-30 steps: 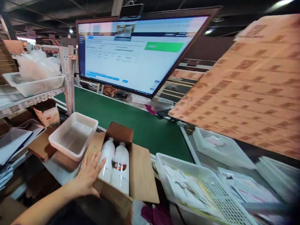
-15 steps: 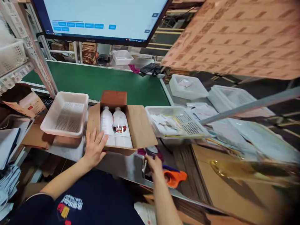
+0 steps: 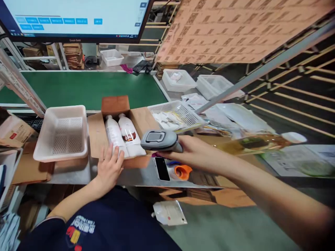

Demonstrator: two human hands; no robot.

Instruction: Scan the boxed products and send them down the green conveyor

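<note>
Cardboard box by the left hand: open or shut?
Open: the cardboard box has its flaps spread outward, and two white bottles lie visible inside.

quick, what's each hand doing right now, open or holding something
Left hand: open, fingers spread on the near edge of the cardboard box holding two bottles.
Right hand: closed around a grey handheld scanner.

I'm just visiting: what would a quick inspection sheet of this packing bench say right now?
Surface: steel bench, green conveyor belt behind.
Job's things: open cardboard box holding two white bottles lying side by side.
Clutter: empty white basket, mesh tray of papers, orange object, black phone.
Hands: left hand rests on the box's near edge; right hand grips a grey barcode scanner.
Cables: nothing seen.
Surroundings: monitor, printed cardboard sheets.
</note>
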